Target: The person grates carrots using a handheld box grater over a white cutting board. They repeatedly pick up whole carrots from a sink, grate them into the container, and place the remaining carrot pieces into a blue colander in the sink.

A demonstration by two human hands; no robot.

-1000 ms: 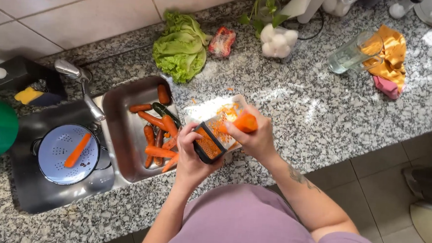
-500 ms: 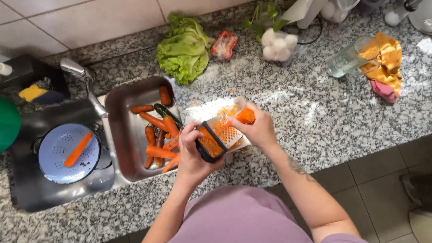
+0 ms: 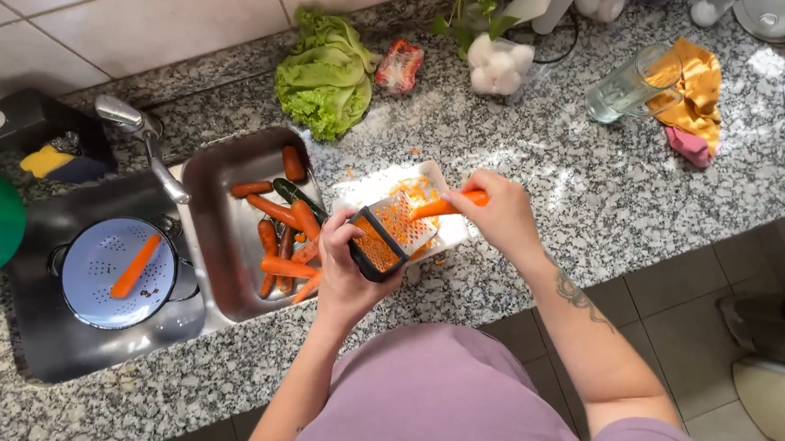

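We take the sink [image 3: 90, 357] as our reference point. Just to its right, on the granite counter [image 3: 591, 195], lies a white board [image 3: 367, 188] dusted with orange shreds. Over this board our left hand [image 3: 345, 267] is closed around the black base of a grater [image 3: 390, 234], holding it tilted with its metal face turned up and to the right. Our right hand [image 3: 500, 213] is closed on a carrot [image 3: 443, 203], fingers wrapped around its thick end; the thin end touches the grater's face.

Inside the sink's right basin sits a steel tray [image 3: 226, 158] holding a pile of whole carrots [image 3: 279, 241] and a dark green vegetable that we cannot identify. In the left basin stands a pale blue colander [image 3: 93, 294] with one carrot lying in it. The tap [image 3: 142, 136] rises at the sink's back edge.

Behind the sink's right end rests a head of lettuce [image 3: 324, 78]. Well to the right of the sink, near the wall, a drinking glass [image 3: 628, 81] stands touching a yellow cloth [image 3: 699, 93].
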